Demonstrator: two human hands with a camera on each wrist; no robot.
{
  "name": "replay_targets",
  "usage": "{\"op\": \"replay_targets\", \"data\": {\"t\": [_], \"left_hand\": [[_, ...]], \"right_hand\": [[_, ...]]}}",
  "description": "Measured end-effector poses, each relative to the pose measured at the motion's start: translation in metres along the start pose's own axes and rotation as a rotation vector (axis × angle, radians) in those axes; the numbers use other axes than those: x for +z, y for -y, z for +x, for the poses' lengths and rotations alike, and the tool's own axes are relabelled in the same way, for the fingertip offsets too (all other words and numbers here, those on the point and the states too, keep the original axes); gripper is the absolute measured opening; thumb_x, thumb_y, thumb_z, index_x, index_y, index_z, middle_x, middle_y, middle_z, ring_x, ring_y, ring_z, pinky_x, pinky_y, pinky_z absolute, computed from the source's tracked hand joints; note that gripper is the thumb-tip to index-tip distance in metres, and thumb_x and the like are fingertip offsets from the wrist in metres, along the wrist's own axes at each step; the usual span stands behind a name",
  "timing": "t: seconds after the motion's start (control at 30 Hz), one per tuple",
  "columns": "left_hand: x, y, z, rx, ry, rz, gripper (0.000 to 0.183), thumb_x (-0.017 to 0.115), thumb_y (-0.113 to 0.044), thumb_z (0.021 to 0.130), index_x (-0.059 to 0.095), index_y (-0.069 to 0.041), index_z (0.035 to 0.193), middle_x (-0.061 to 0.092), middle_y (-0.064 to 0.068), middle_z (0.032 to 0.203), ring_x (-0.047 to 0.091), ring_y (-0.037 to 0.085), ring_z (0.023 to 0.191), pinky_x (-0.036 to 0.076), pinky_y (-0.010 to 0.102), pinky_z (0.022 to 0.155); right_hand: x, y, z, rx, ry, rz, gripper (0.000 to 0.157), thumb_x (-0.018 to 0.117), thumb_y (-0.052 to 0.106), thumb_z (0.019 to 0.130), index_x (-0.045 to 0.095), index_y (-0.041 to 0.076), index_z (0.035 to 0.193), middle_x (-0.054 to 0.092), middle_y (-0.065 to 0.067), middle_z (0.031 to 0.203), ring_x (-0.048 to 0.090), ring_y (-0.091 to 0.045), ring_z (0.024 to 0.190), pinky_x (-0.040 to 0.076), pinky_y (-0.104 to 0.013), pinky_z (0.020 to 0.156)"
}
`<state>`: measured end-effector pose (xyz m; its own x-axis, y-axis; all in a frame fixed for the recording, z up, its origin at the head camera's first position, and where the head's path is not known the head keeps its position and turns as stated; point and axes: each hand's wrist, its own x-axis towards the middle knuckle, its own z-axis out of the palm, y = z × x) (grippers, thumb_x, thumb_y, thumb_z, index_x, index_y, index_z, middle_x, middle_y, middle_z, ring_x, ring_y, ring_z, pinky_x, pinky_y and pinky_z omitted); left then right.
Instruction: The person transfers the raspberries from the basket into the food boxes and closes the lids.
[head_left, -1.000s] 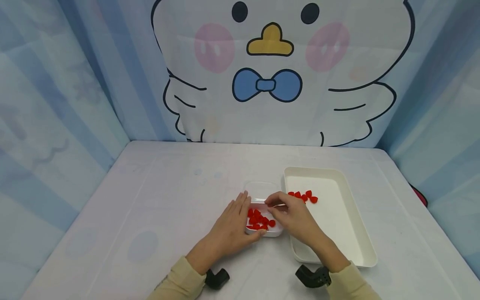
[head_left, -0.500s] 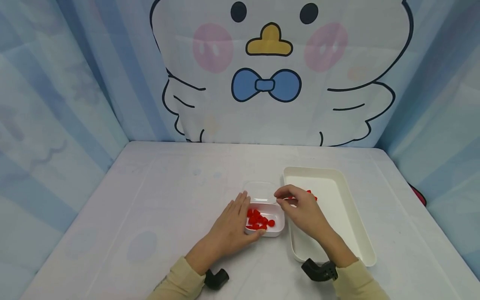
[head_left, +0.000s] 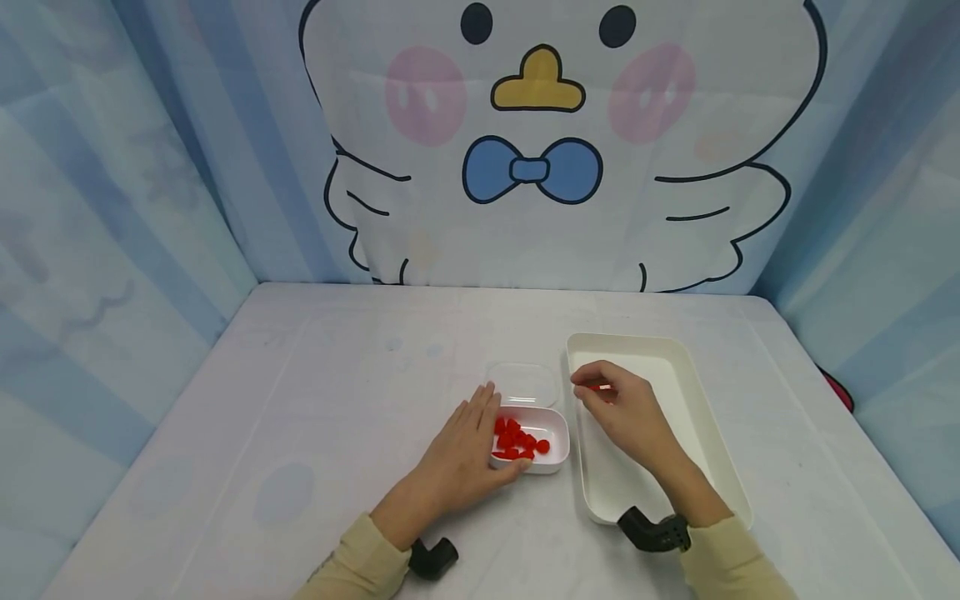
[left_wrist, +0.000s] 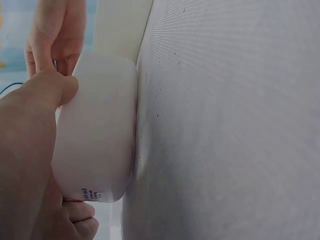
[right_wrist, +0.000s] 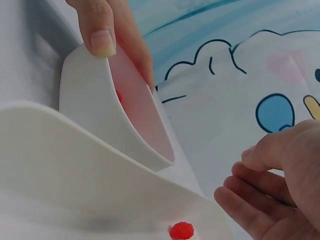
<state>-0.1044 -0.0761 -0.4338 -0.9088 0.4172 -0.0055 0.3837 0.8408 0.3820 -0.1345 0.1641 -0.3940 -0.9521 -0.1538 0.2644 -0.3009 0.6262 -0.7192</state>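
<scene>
My left hand [head_left: 463, 454] holds a small white box [head_left: 536, 469] at its left side, thumb over the front rim and fingers along the side. Several red pieces [head_left: 517, 440] lie inside the box. Hovering over the back of a white tray [head_left: 675, 454], my right hand [head_left: 632, 417] has loosely bent fingers. A gap shows between its thumb and fingers in the right wrist view, with nothing held. A bumpy, raspberry-like red piece [right_wrist: 182, 231] lies in the tray below that hand. In the head view the hand hides most of the pieces there.
The box's clear lid [head_left: 523, 383] lies folded back behind it. The tray's raised wall stands just right of the box. A white cloth [head_left: 247, 433] covers the table, and patterned curtains [head_left: 90, 250] close in the back and sides.
My right hand has moved from above the box to the right and back, over the tray, covering the red pieces there. The left hand and box have stayed in place.
</scene>
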Motion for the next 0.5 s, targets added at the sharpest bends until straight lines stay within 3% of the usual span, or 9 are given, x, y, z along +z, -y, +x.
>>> {"op": "replay_targets", "data": {"t": [0.27, 0.5], "left_hand": [[0.001, -0.001, 0.001, -0.010, 0.002, 0.004, 0.097, 0.059, -0.063, 0.087, 0.020, -0.008, 0.157, 0.021, 0.009, 0.166, 0.020, 0.027, 0.154, 0.023, 0.047, 0.124], [0.001, -0.001, 0.000, -0.010, 0.001, 0.006, 0.097, 0.060, -0.063, 0.087, 0.021, -0.008, 0.157, 0.022, 0.010, 0.165, 0.020, 0.028, 0.154, 0.024, 0.047, 0.123]], "right_hand": [[-0.010, -0.007, 0.001, 0.087, -0.002, -0.010, 0.015, 0.062, 0.008, 0.095, 0.068, 0.007, 0.109, 0.071, -0.008, 0.107, 0.069, -0.023, 0.094, 0.054, -0.013, 0.076], [-0.017, -0.012, 0.002, 0.104, -0.020, -0.065, 0.017, 0.059, 0.010, 0.097, 0.066, 0.007, 0.112, 0.069, -0.011, 0.111, 0.066, -0.027, 0.104, 0.058, -0.041, 0.090]]}}
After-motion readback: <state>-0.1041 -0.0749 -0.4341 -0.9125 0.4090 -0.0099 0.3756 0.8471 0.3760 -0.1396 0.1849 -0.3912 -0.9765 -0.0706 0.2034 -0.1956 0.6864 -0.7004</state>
